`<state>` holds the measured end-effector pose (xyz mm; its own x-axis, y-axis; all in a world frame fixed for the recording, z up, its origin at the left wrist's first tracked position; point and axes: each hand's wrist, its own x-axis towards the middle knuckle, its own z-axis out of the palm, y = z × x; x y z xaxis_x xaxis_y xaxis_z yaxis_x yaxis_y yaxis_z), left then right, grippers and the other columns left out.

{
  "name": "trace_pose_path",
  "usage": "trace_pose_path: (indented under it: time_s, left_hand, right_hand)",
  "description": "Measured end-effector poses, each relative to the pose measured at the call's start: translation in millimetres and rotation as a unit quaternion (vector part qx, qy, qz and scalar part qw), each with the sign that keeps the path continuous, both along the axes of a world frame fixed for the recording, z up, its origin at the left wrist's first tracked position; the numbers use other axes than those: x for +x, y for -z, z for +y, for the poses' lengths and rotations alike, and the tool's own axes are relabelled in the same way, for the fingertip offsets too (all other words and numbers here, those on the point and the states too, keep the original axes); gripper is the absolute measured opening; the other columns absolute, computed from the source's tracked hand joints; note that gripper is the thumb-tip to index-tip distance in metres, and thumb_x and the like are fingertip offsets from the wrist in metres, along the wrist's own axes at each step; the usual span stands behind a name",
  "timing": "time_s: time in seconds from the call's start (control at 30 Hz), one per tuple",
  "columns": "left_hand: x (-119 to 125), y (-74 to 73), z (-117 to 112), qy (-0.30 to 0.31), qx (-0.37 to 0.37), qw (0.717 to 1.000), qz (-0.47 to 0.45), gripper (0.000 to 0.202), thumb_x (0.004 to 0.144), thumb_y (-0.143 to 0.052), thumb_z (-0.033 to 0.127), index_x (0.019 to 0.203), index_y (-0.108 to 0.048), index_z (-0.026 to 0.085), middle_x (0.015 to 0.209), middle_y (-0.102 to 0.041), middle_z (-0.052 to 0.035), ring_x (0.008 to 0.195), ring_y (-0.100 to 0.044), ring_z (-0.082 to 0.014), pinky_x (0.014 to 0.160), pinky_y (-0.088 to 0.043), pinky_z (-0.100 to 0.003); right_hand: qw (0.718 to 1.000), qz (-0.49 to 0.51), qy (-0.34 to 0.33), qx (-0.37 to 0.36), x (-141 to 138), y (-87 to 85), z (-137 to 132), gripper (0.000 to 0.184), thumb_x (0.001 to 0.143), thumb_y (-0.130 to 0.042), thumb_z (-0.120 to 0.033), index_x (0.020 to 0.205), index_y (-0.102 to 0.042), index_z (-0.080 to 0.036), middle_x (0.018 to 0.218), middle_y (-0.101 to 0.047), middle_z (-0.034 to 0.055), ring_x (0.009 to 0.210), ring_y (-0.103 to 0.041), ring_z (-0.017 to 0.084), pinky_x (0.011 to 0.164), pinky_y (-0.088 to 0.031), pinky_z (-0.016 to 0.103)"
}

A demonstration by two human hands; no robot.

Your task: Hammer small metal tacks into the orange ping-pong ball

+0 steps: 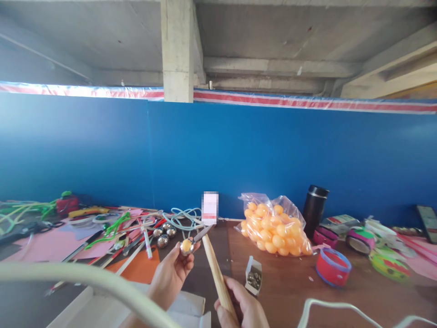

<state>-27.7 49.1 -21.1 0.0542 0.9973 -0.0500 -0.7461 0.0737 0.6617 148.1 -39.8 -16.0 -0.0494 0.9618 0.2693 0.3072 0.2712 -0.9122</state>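
Closest in, blurred, a thick cream-coloured tube [102, 279] arcs over the lower left, and a thin white cord [336, 306] loops at lower right. White cardboard tray [92, 306] under and beside the left forearm. Right hand [241, 300] curls round the pale wooden handle of a hammer-like tool [215, 269], grip closed, some fingers hidden. Handle's long axis runs away from that hand, leaning left; its narrow grey metal head [205, 233] sits crosswise at the far end, left tip towards the ball. Left hand [175, 268] is partly closed, palm turned up, fingertips holding a shiny silver ball [186, 246] with a yellowish patch, reflection or hole, cannot tell. Ball lies ahead and left of the right hand, just beside the head's left tip; contact cannot be made out. Left hand is the nearer, having the ball already; nothing seen between tip and ball. To the right of the tool, a small lidless white box [253, 283] of little silver metal pieces. Just beyond the left hand, a cluster of loose silver balls [164, 238]; left of them, a tangle of sticks, pens and pink paper. Farther right, a red drum-shaped ring with blue rims [333, 268]. Beyond, a clear plastic bag of orange balls [273, 228], a black cylindrical flask [314, 207] behind it. Pale blue cable loops [182, 217] lie beyond the silver cluster, before a blue partition [239, 150].
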Motion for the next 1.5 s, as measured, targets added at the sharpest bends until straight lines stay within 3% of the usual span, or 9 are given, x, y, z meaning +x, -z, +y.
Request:
trace_pose_path:
  time_s: [0.33,0.5,0.63,0.8,0.93,1.1,1.27,1.37,1.5]
  left_hand:
    - [2.6,3.7,1.8,-0.047,-0.061,0.996,0.037,0.013,0.082,-0.051,0.018,0.084,-0.059,0.010,0.077,-0.068,-0.0127,0.056,-0.060,-0.0110,0.051,-0.051,-0.022]
    - [5.0,6.3,-0.1,-0.042,-0.047,0.996,0.070,0.018,0.078,-0.057,0.025,0.088,-0.061,0.010,0.082,-0.069,-0.0124,0.056,-0.060,-0.0110,0.050,-0.051,-0.022]
    - [5.2,5.1,-3.1,-0.041,-0.051,0.994,0.087,0.018,0.077,-0.058,0.025,0.086,-0.061,0.010,0.082,-0.069,-0.0126,0.056,-0.060,-0.0106,0.049,-0.049,-0.021]
    - [5.0,4.0,-4.4,-0.020,-0.033,0.994,0.099,0.018,0.076,-0.060,0.027,0.086,-0.061,0.011,0.085,-0.069,-0.0131,0.056,-0.060,-0.0104,0.049,-0.049,-0.021]
    - [5.5,4.8,-2.9,-0.016,-0.031,0.993,0.112,0.019,0.076,-0.060,0.027,0.087,-0.061,0.011,0.084,-0.070,-0.0131,0.055,-0.059,-0.0103,0.047,-0.049,-0.021]
    - [6.4,3.2,-5.0,-0.012,-0.021,0.991,0.128,0.022,0.074,-0.062,0.029,0.087,-0.061,0.011,0.085,-0.069,-0.0126,0.054,-0.059,-0.0105,0.046,-0.048,-0.020]
    - [9.1,-7.2,-12.1,-0.005,-0.021,0.989,0.148,0.021,0.074,-0.062,0.028,0.088,-0.062,0.012,0.087,-0.069,-0.0112,0.054,-0.060,-0.0107,0.047,-0.050,-0.021]
    - [9.3,-9.5,-14.0,-0.010,-0.026,0.987,0.158,0.021,0.074,-0.062,0.029,0.088,-0.062,0.012,0.087,-0.070,-0.0116,0.054,-0.060,-0.0110,0.046,-0.050,-0.021]
    - [8.7,-6.0,-13.3,-0.003,-0.016,0.987,0.158,0.024,0.073,-0.063,0.029,0.091,-0.062,0.012,0.090,-0.069,-0.0122,0.056,-0.060,-0.0114,0.047,-0.050,-0.022]
  right_hand:
    - [0.997,-0.067,0.031,0.004,9.4,14.7,11.1,0.040,0.066,-0.050,-0.025,0.104,-0.058,-0.014,0.073,-0.068,0.0056,0.062,-0.062,0.017,0.054,-0.047,0.021]
    - [0.987,-0.115,0.052,-0.098,20.6,22.1,21.3,0.028,0.066,-0.047,-0.017,0.091,-0.060,-0.019,0.059,-0.065,-0.0014,0.047,-0.060,0.013,0.042,-0.040,0.017]
    - [0.977,-0.117,0.042,-0.170,21.6,19.0,21.4,0.022,0.071,-0.044,-0.018,0.084,-0.061,-0.016,0.057,-0.065,-0.0003,0.038,-0.057,0.011,0.037,-0.036,0.018]
    - [0.971,-0.197,0.049,-0.124,19.1,15.8,15.1,0.019,0.071,-0.048,-0.021,0.081,-0.063,-0.016,0.062,-0.069,0.0038,0.059,-0.064,0.016,0.051,-0.042,0.021]
    - [0.923,-0.344,0.137,-0.106,15.4,19.5,11.6,0.009,0.067,-0.058,-0.028,0.068,-0.064,-0.022,0.066,-0.070,0.0046,0.061,-0.063,0.021,0.051,-0.038,0.026]
    - [0.899,-0.392,0.188,-0.048,37.8,-3.3,13.7,0.031,0.079,-0.047,-0.033,0.051,-0.054,-0.023,0.054,-0.064,0.0024,0.053,-0.059,0.019,0.048,-0.031,0.026]
    - [0.886,-0.365,0.280,-0.055,87.0,-20.5,26.8,0.031,0.084,-0.037,-0.037,0.062,-0.055,-0.024,0.066,-0.065,0.0009,0.064,-0.060,0.017,0.052,-0.033,0.024]
    - [0.886,-0.376,0.265,-0.054,97.0,-12.3,32.5,0.023,0.082,-0.041,-0.032,0.072,-0.061,-0.025,0.079,-0.065,0.0008,0.075,-0.061,0.016,0.058,-0.036,0.023]
    - [0.884,-0.407,0.221,-0.065,85.4,-1.2,36.6,0.021,0.081,-0.044,-0.032,0.079,-0.065,-0.029,0.083,-0.063,0.0007,0.077,-0.061,0.016,0.058,-0.036,0.024]
